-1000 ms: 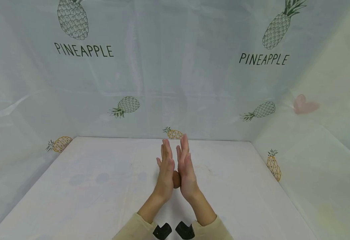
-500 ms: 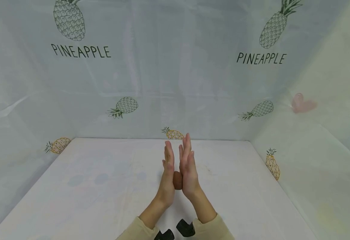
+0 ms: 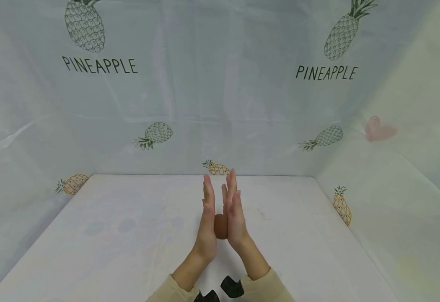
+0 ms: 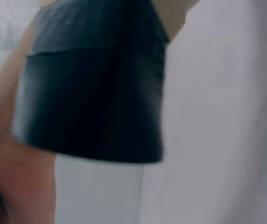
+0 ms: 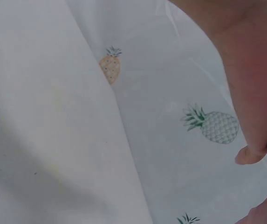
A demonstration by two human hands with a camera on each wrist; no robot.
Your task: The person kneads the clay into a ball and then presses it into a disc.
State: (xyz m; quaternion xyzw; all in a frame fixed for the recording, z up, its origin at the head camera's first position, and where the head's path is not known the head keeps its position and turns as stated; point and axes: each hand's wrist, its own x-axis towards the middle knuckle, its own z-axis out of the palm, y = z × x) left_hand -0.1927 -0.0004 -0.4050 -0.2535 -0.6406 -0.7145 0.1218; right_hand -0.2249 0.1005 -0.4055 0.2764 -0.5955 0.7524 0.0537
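A person's left hand (image 3: 206,228) and right hand (image 3: 236,224) face each other at the frame's lower centre, fingers straight, curled round nothing. A brown ball (image 3: 221,227) sits between the palms, touching both, apparently kept off the white table (image 3: 129,256) by pressure from either side. It looks matte, smooth, slightly taller than wide.

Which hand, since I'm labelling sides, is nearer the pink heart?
Right: the right hand is to the left of the pink heart; the left hand is farther left, across the brown ball.
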